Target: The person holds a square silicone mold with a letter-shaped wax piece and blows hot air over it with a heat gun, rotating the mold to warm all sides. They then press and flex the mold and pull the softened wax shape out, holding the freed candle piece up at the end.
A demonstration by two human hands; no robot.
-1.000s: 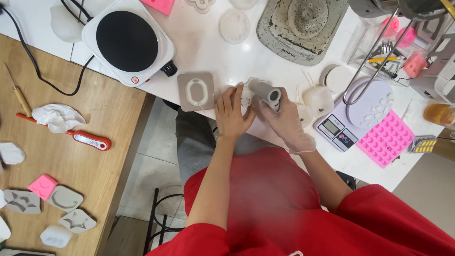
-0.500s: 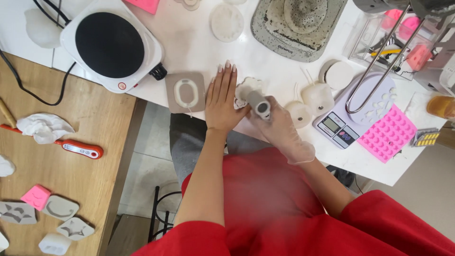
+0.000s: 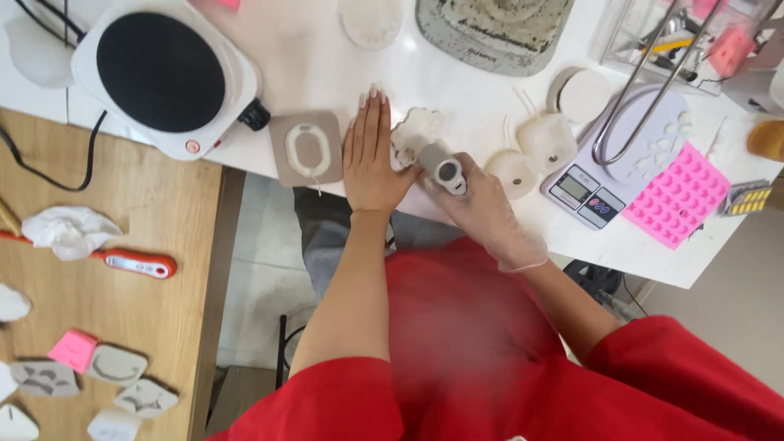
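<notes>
You are pressing your bare left hand [image 3: 369, 155], fingers flat, beside the small white scalloped casting [image 3: 415, 131] to steady it; your gloved right hand [image 3: 478, 204] is gripping the grey cylindrical tool [image 3: 441, 166], tip angled onto its edge.

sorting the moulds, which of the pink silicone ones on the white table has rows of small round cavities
The large pink silicone mould at the table's right end, beside the digital kitchen scale. The pink block in the clear organiser shows no such grid.
</notes>
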